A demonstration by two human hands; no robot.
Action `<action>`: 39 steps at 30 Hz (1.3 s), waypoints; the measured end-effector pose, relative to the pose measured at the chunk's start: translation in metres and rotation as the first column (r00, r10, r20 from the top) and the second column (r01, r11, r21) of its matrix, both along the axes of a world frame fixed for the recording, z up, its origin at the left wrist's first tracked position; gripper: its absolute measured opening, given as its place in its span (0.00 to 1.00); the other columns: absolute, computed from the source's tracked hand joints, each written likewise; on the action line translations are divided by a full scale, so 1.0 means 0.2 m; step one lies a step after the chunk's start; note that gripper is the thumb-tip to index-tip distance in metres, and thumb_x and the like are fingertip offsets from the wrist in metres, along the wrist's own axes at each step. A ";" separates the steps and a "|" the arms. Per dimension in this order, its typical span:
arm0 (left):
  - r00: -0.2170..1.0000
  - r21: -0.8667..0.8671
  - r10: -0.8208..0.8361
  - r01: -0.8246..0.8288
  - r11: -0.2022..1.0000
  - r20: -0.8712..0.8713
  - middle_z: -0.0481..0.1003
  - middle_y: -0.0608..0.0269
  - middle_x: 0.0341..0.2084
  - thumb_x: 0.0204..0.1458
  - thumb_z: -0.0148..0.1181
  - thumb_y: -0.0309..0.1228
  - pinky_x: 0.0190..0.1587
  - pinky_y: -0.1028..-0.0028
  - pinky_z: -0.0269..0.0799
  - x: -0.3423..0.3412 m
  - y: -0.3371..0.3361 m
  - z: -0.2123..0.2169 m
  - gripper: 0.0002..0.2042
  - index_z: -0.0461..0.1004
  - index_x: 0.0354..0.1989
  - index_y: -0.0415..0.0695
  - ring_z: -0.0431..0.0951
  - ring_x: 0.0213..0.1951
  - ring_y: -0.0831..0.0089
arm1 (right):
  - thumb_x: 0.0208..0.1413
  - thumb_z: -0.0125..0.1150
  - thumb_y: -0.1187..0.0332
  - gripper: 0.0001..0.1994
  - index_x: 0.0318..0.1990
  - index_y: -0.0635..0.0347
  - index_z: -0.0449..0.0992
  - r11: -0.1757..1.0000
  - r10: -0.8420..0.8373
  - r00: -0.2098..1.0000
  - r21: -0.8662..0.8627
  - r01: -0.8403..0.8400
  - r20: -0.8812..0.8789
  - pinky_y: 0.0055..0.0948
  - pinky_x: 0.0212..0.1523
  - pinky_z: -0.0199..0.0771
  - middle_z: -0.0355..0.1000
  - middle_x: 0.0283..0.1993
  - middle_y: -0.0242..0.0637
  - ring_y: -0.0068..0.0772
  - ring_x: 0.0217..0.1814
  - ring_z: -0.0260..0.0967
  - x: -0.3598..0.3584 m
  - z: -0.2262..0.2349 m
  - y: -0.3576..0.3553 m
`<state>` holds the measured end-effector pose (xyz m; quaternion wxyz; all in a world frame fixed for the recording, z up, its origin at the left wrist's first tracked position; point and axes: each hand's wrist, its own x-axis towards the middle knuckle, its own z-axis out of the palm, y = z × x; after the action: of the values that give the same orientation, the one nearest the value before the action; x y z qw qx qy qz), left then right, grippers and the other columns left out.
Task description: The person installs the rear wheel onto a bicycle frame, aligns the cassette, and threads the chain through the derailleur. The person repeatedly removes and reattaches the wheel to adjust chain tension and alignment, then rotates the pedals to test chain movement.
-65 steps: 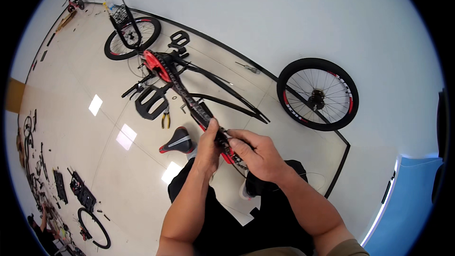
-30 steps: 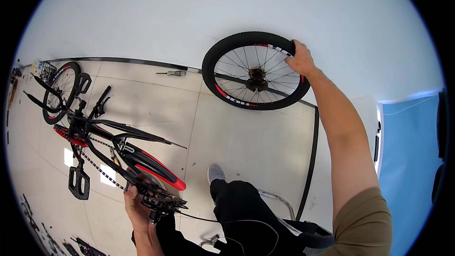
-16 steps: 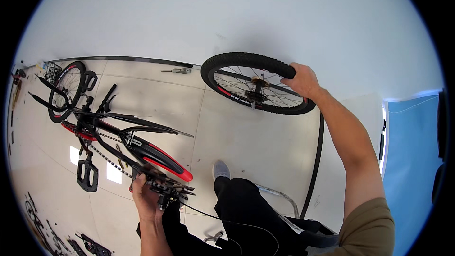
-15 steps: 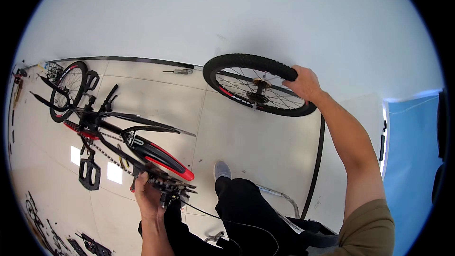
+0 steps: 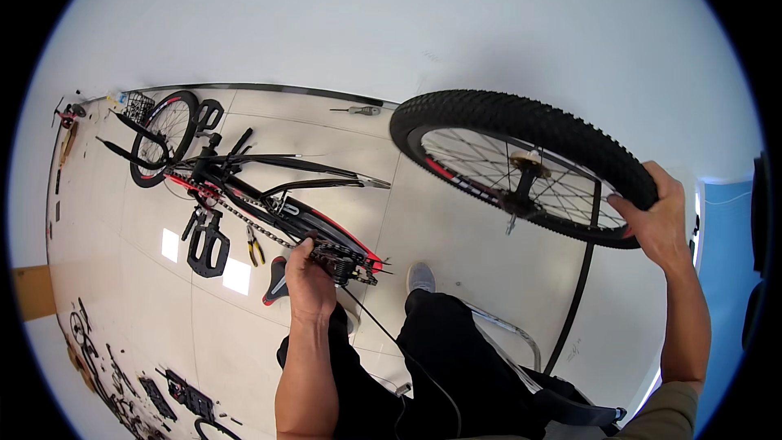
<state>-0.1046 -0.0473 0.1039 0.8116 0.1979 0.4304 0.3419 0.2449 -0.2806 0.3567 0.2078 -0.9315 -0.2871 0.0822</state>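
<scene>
In front of me on the right, my right hand (image 5: 658, 216) grips the tire of a bicycle wheel (image 5: 521, 118), which is tilted and held up off the floor. A sprocket and hub (image 5: 531, 173) show at its middle. My left hand (image 5: 311, 281) is closed round the rear end of the bicycle frame, by the derailleur (image 5: 344, 267), with the chain (image 5: 244, 216) running forward from there. The black frame (image 5: 220, 167) lies away to the left, with a black and red fender (image 5: 326, 232) near my hand. A black cable (image 5: 383, 330) trails from the derailleur toward my legs.
Yellow-handled pliers (image 5: 255, 246) and a black and red saddle (image 5: 277, 281) lie on the floor left of my feet. A screwdriver (image 5: 358, 111) lies along the wall. Beside my leg stands a chair with a metal leg (image 5: 509, 330). Loose parts (image 5: 187, 395) are spread at lower left.
The wheel has come up nearer to me and moved right with my right hand. My left hand and the frame's rear end sit further right and higher in view; the view has also shifted.
</scene>
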 end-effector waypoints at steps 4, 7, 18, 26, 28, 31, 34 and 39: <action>0.998 0.048 -0.061 0.060 0.997 0.031 0.82 0.60 0.42 0.64 0.55 0.41 0.53 0.63 0.75 -0.01 0.02 -0.08 0.16 0.78 0.49 0.42 0.80 0.46 0.65 | 0.47 0.76 0.78 0.12 0.35 0.67 0.76 1.000 0.004 0.997 0.010 -0.003 -0.072 0.27 0.26 0.70 0.72 0.25 0.32 0.21 0.24 0.67 -0.11 0.20 -0.11; 0.998 0.044 -0.038 0.036 0.998 0.048 0.82 0.61 0.42 0.64 0.57 0.40 0.54 0.62 0.75 -0.01 0.02 -0.08 0.15 0.79 0.48 0.43 0.79 0.46 0.65 | 0.46 0.76 0.81 0.13 0.37 0.67 0.76 0.999 -0.041 0.985 0.011 0.043 -0.167 0.25 0.22 0.75 0.73 0.26 0.32 0.21 0.24 0.72 -0.20 0.27 -0.09; 0.999 0.075 0.035 -0.037 0.997 0.039 0.76 0.63 0.31 0.63 0.58 0.35 0.40 0.68 0.74 0.04 0.03 -0.06 0.09 0.74 0.40 0.42 0.77 0.33 0.71 | 0.43 0.72 0.85 0.14 0.37 0.69 0.75 0.997 -0.033 0.992 0.070 0.042 -0.125 0.23 0.23 0.79 0.69 0.29 0.31 0.21 0.27 0.70 -0.29 0.37 -0.19; 0.998 0.051 0.009 -0.013 0.999 0.068 0.74 0.60 0.30 0.62 0.58 0.32 0.37 0.67 0.78 0.08 0.07 -0.11 0.09 0.71 0.41 0.37 0.76 0.29 0.69 | 0.41 0.73 0.87 0.15 0.37 0.69 0.75 1.000 -0.018 0.994 -0.005 0.018 -0.111 0.25 0.23 0.79 0.71 0.30 0.32 0.23 0.28 0.71 -0.40 0.39 -0.16; 0.997 0.050 -0.005 0.001 0.999 0.075 0.74 0.60 0.30 0.62 0.59 0.32 0.36 0.67 0.78 0.07 0.06 -0.09 0.10 0.71 0.40 0.37 0.76 0.29 0.69 | 0.41 0.73 0.87 0.15 0.37 0.68 0.75 1.000 -0.005 0.993 0.003 0.005 -0.121 0.25 0.23 0.77 0.71 0.30 0.32 0.23 0.28 0.71 -0.41 0.38 -0.14; 0.997 0.057 -0.048 0.045 0.997 0.053 0.76 0.62 0.31 0.63 0.56 0.33 0.40 0.67 0.77 0.06 0.06 -0.08 0.08 0.73 0.39 0.40 0.77 0.32 0.71 | 0.41 0.74 0.86 0.15 0.37 0.68 0.76 0.999 0.013 0.990 0.047 -0.006 -0.137 0.25 0.24 0.74 0.72 0.29 0.32 0.23 0.27 0.71 -0.45 0.33 -0.07; 0.999 0.067 -0.048 0.047 0.997 0.020 0.77 0.63 0.31 0.64 0.54 0.33 0.41 0.68 0.76 0.03 0.08 -0.08 0.08 0.74 0.37 0.42 0.78 0.33 0.72 | 0.41 0.73 0.84 0.15 0.37 0.67 0.77 0.998 0.008 0.977 0.067 0.006 -0.213 0.25 0.26 0.71 0.72 0.29 0.31 0.22 0.27 0.69 -0.50 0.27 0.07; 0.998 0.070 -0.059 0.059 0.996 0.003 0.77 0.61 0.31 0.63 0.56 0.33 0.39 0.69 0.75 0.02 0.08 -0.10 0.09 0.74 0.39 0.39 0.77 0.32 0.71 | 0.42 0.73 0.81 0.13 0.37 0.67 0.78 0.990 0.129 0.974 0.071 -0.118 -0.188 0.24 0.32 0.69 0.73 0.29 0.28 0.19 0.30 0.68 -0.51 0.11 0.21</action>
<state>-0.1001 -0.0311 0.0849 0.8150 0.2380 0.4101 0.3332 0.1437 -0.2394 0.3789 0.2567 -0.8929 -0.3254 0.1759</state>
